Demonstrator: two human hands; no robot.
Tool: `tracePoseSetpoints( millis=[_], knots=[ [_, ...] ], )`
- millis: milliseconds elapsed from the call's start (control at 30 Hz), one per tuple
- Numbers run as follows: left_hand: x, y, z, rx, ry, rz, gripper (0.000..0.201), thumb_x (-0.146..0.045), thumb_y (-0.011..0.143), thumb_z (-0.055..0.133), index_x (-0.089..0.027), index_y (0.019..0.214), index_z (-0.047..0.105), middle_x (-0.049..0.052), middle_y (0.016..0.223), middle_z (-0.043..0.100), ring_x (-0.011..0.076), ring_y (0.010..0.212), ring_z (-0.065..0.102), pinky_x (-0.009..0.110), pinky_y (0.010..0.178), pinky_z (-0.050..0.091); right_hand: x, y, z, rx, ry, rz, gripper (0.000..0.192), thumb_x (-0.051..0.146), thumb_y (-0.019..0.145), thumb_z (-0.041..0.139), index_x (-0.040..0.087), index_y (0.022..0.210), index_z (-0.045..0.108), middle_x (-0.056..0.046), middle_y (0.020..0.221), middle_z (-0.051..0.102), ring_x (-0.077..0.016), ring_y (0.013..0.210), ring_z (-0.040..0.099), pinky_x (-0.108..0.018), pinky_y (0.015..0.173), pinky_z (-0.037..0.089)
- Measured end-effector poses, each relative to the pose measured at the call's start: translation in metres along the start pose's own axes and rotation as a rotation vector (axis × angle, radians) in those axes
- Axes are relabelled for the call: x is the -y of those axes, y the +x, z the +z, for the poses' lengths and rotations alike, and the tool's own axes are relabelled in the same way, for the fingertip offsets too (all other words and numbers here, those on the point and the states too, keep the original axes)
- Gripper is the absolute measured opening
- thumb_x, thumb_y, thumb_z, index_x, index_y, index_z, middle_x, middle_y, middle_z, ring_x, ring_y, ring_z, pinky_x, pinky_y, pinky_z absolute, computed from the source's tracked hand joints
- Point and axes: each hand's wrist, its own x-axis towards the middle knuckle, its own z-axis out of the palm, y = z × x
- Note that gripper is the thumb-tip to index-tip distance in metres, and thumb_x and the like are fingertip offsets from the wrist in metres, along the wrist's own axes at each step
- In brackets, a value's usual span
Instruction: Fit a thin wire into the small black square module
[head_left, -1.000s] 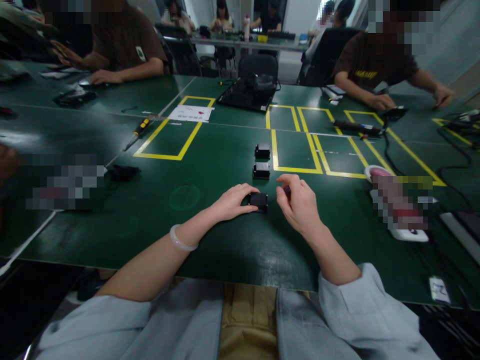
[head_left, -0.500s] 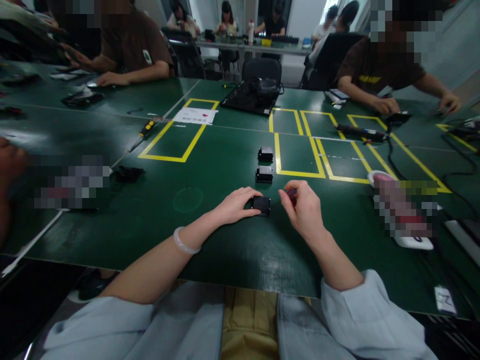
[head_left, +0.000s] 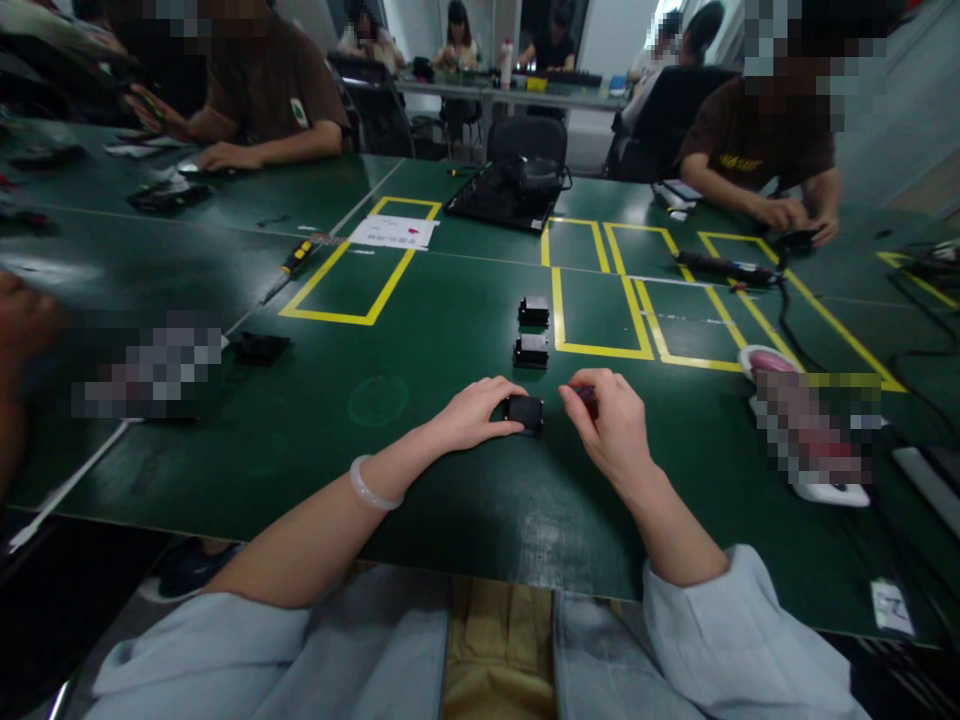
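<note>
My left hand (head_left: 480, 412) grips a small black box-shaped part (head_left: 525, 412) on the green table, thumb along its near edge and fingers along its far edge. Just to the right, my right hand (head_left: 611, 420) is closed round a small dark purple item (head_left: 587, 398), mostly hidden by the fingers. A small gap separates that hand from the black part. Beyond my hands stand two similar black box-shaped parts, a nearer one (head_left: 532, 351) and a farther one (head_left: 534, 311), one behind the other.
Yellow tape rectangles (head_left: 604, 351) mark the green table (head_left: 465, 520). A yellow-black screwdriver (head_left: 296, 260) and a paper sheet (head_left: 394, 232) lie left of centre. On the right are a black corded tool (head_left: 727, 268) and a white-edged device (head_left: 832, 490). Co-workers sit across the table.
My hands keep nearly the same pose, and the black part stays in my left hand. The co-worker at the right has brought both hands together over a dark object.
</note>
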Motion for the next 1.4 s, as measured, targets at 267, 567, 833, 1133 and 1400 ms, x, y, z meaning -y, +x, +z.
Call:
tracePoseSetpoints(
  millis=[267, 567, 833, 1133, 1400],
  knots=[
    [-0.0004, 0.0, -0.0009, 0.006, -0.001, 0.007, 0.038, -0.043, 0.088, 0.063, -0.024, 0.119, 0.056, 0.006, 0.113, 0.06, 0.0238, 0.103, 0.056, 0.036, 0.089, 0.043, -0.0002, 0.0002, -0.0003, 0.008, 0.011, -0.008, 0.005, 0.025, 0.092, 0.049, 0.021, 0.093, 0.053, -0.002, 0.075, 0.061, -0.0147, 0.062, 0.05, -0.03, 0.064, 0.043],
    [-0.0002, -0.0003, -0.0006, 0.011, 0.008, -0.001, 0.038, -0.043, 0.088, 0.063, -0.023, 0.12, 0.056, 0.007, 0.113, 0.06, 0.0246, 0.104, 0.055, 0.037, 0.089, 0.044, 0.0033, 0.0033, -0.004, 0.007, -0.006, -0.013, 0.007, 0.025, 0.091, 0.049, 0.021, 0.095, 0.054, -0.001, 0.072, 0.06, -0.0156, 0.062, 0.052, -0.03, 0.064, 0.041],
    [0.0002, -0.0004, -0.0008, 0.013, 0.01, -0.006, 0.038, -0.042, 0.088, 0.062, -0.023, 0.12, 0.056, 0.007, 0.113, 0.06, 0.0248, 0.104, 0.056, 0.037, 0.089, 0.044, 0.0023, 0.0019, -0.0027, 0.025, 0.0, -0.012, 0.009, 0.028, 0.092, 0.051, 0.021, 0.097, 0.053, 0.0, 0.074, 0.061, -0.0145, 0.062, 0.052, -0.029, 0.065, 0.042],
    [0.0001, -0.0006, -0.0001, 0.01, 0.016, -0.001, 0.038, -0.042, 0.088, 0.063, -0.024, 0.12, 0.055, 0.006, 0.113, 0.06, 0.0242, 0.103, 0.055, 0.036, 0.089, 0.044, 0.0019, 0.0018, -0.0008, 0.009, 0.004, -0.045, 0.01, 0.026, 0.092, 0.052, 0.021, 0.101, 0.052, -0.001, 0.077, 0.061, -0.0144, 0.063, 0.053, -0.029, 0.066, 0.043],
    [-0.002, 0.0004, -0.0014, 0.008, 0.02, -0.009, 0.037, -0.042, 0.088, 0.063, -0.022, 0.118, 0.056, 0.007, 0.112, 0.06, 0.0247, 0.103, 0.056, 0.037, 0.089, 0.044, 0.0001, 0.001, -0.0005, 0.0, -0.001, -0.064, 0.01, 0.029, 0.091, 0.055, 0.021, 0.095, 0.054, -0.001, 0.077, 0.063, -0.0136, 0.061, 0.051, -0.028, 0.065, 0.042]
  ],
)
